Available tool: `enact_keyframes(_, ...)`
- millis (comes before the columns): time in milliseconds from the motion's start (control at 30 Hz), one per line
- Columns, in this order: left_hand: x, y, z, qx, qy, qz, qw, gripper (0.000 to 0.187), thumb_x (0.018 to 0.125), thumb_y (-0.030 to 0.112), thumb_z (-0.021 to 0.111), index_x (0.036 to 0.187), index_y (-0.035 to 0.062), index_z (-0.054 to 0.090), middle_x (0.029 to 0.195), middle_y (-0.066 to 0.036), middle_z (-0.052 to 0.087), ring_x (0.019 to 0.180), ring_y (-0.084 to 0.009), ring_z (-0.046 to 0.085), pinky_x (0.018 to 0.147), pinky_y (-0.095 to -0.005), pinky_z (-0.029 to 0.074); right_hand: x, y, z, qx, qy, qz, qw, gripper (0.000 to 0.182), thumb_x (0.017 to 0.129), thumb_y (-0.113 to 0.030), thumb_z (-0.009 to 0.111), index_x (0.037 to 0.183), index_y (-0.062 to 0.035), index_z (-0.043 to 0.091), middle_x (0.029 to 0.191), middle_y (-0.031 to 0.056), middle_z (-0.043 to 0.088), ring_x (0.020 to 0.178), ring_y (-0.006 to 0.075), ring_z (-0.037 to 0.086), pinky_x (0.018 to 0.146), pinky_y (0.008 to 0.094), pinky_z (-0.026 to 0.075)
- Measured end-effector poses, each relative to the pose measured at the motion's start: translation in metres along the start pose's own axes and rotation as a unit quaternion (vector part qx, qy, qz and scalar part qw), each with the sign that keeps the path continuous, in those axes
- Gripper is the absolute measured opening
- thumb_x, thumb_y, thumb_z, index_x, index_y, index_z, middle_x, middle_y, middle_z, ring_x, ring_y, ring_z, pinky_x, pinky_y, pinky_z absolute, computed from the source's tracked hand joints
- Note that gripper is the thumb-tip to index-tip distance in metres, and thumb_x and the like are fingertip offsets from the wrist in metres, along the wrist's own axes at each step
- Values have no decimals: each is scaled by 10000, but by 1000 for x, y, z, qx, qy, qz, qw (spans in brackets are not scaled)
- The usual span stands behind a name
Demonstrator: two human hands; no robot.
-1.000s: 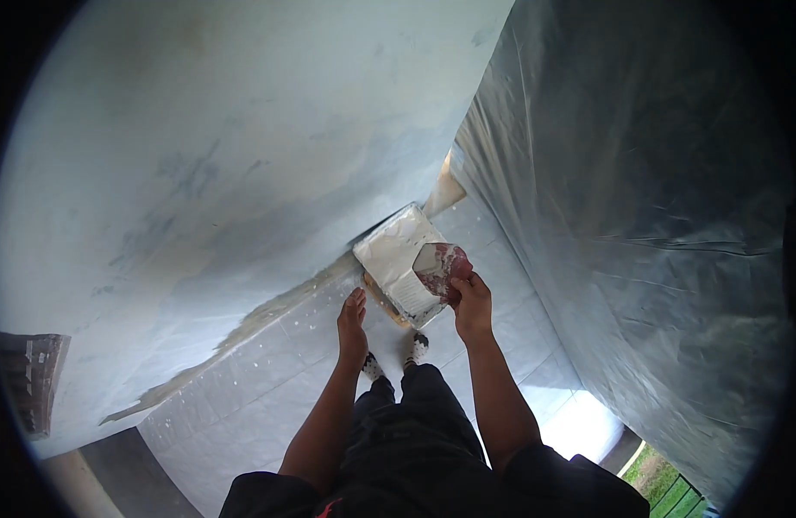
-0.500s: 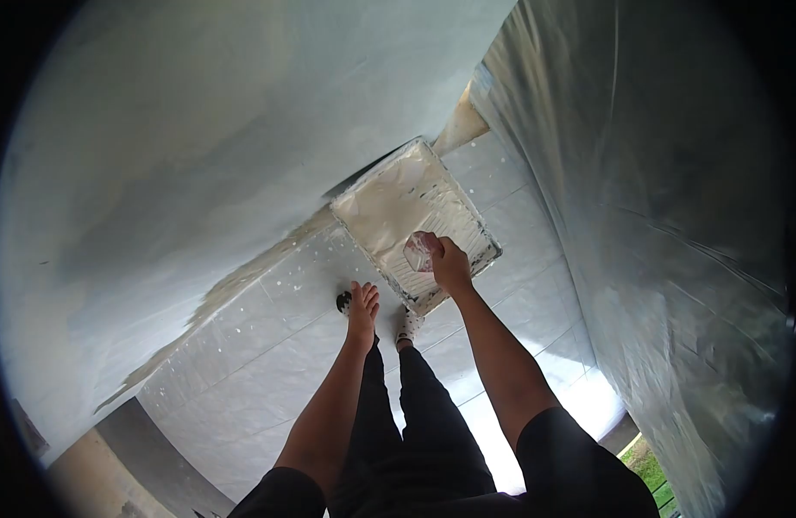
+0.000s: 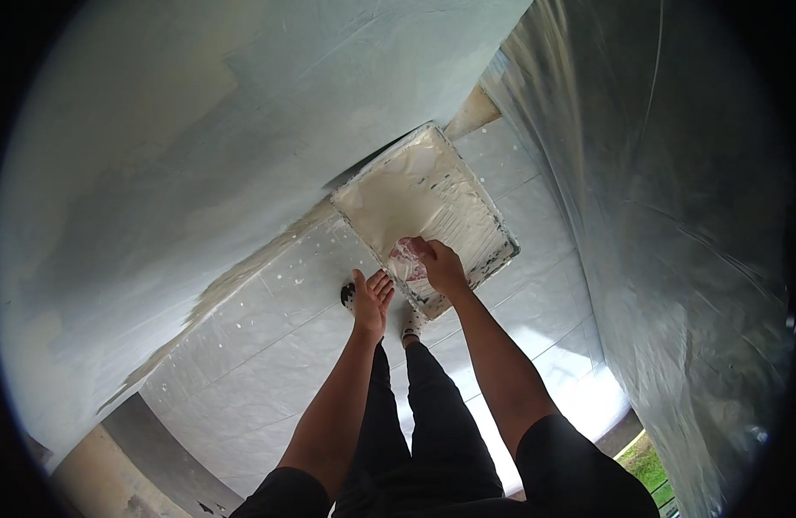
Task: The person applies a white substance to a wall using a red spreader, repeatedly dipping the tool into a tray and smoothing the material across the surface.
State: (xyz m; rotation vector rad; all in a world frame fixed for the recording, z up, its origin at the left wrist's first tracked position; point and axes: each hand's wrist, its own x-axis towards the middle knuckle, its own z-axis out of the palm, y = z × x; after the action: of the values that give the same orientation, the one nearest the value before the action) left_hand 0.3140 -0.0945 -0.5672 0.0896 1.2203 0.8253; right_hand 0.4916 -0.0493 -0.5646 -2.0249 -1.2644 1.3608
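My right hand [image 3: 443, 266] grips a flat, rounded, pinkish piece [image 3: 404, 257] smeared with white, over the lower part of a paint tray [image 3: 477, 187]. The kind of piece I cannot tell. A thick coat of off-white paint [image 3: 398, 190] covers the tray, with ridges showing through towards the near end. Just left of the tray, my left hand [image 3: 374, 302] is held palm up with its fingers stretched out, close beside the pinkish piece. Nothing lies in that palm.
A large grey-white wall surface [image 3: 199, 173] rises on the left, close against the tray. Clear plastic sheeting [image 3: 674, 224] hangs on the right. Tiled floor [image 3: 268, 345] speckled with white lies below, and my feet stand near the tray's near corner.
My right hand has shifted slightly left with the pinkish piece, towards the tray's left edge. My left hand has moved a little right and turned its palm further up.
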Motion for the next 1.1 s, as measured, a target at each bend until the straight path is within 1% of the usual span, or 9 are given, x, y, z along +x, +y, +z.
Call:
enact_keyframes(300,-4,2,2,-4,-5,-12,1000,1021,878,771,245,1434,-84,266,1488,-250,299,1390,-330,298,1163,-401,196,12,19,1,80,-39,-33,995,294,869,-177,560,1090,11,606,956,214,655,916,338,634,808,400,468)
enact_keyframes(500,-5,-1,3,12,-15,1,1000,1027,882,765,245,1429,-104,245,1486,-268,277,1399,-351,269,1168,-413,196,35,24,6,111,-70,-4,991,312,858,-159,580,1100,37,602,967,182,652,904,283,619,815,376,461)
enact_keyframes(600,-7,1,4,-2,-11,-6,1000,1026,880,768,242,1438,-93,237,1497,-252,274,1410,-333,256,1172,-410,177,41,25,0,165,-137,40,976,301,871,-148,586,1124,16,602,954,119,644,875,220,603,784,366,463)
enact_keyframes(667,-9,0,1,-7,-15,-4,1000,1009,883,763,242,1447,-73,242,1506,-229,279,1416,-315,253,1174,-403,160,31,7,-15,264,-197,175,928,275,893,-160,597,1135,-32,611,975,52,629,870,165,579,780,354,459)
enact_keyframes(767,-21,6,-5,2,-19,4,1000,975,895,750,237,1458,-47,249,1515,-196,290,1423,-289,252,1177,-395,136,13,5,-32,342,-215,201,892,272,914,-188,597,1162,-77,596,1015,22,613,879,143,564,790,352,454)
enact_keyframes(867,-44,21,-7,30,-23,18,999,963,904,738,220,1458,-49,244,1514,-196,294,1423,-284,255,1176,-398,140,-18,-11,-56,425,-201,199,860,307,926,-192,591,1213,-88,556,1056,21,610,918,165,577,843,362,454)
enact_keyframes(967,-76,43,-4,59,-45,43,996,952,913,726,203,1456,-55,241,1509,-204,301,1418,-287,266,1175,-401,152,-62,-45,-87,493,-212,158,829,373,937,-162,565,1291,-86,475,1137,48,607,1025,216,616,886,450,499)
enact_keyframes(1000,-88,50,-2,74,-54,54,994,938,920,716,196,1456,-53,245,1506,-202,310,1415,-287,274,1174,-400,154,-77,-56,-96,509,-215,130,823,373,935,-137,557,1288,-60,466,1146,81,605,998,241,644,806,442,564)
enact_keyframes(1100,-120,75,6,104,-95,99,985,918,929,701,185,1452,-51,257,1499,-201,324,1408,-287,290,1172,-401,165,-121,-98,-117,557,-226,58,797,394,921,-99,558,1293,-31,448,1146,109,601,968,253,660,738,408,607)
